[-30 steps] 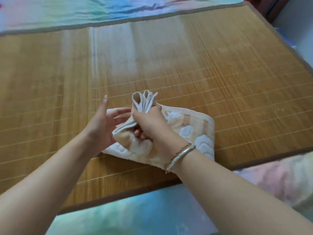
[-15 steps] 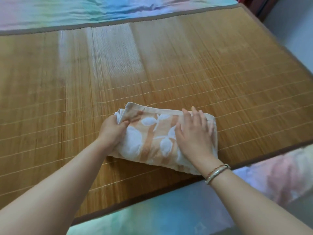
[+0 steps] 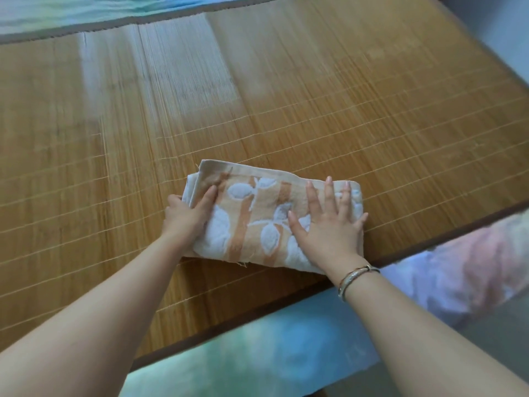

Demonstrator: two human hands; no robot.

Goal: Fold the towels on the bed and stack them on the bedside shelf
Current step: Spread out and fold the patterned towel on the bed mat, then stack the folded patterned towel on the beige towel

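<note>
Bamboo mat (image 3: 315, 96) over pastel sheet (image 3: 257, 353); left hand (image 3: 187, 216) grip pinches towel (image 3: 252, 219), right hand (image 3: 329, 224) flat.

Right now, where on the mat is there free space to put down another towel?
The bamboo mat is bare beyond the towel, up to its far edge, and on both sides. The near strip is crowded: left hand and right hand press the towel.

A big brown bamboo mat (image 3: 286, 104) covers most of the view, with a soft sheet (image 3: 257, 353) in blue, green and pink showing at 6 o'clock and at 11 o'clock.
</note>
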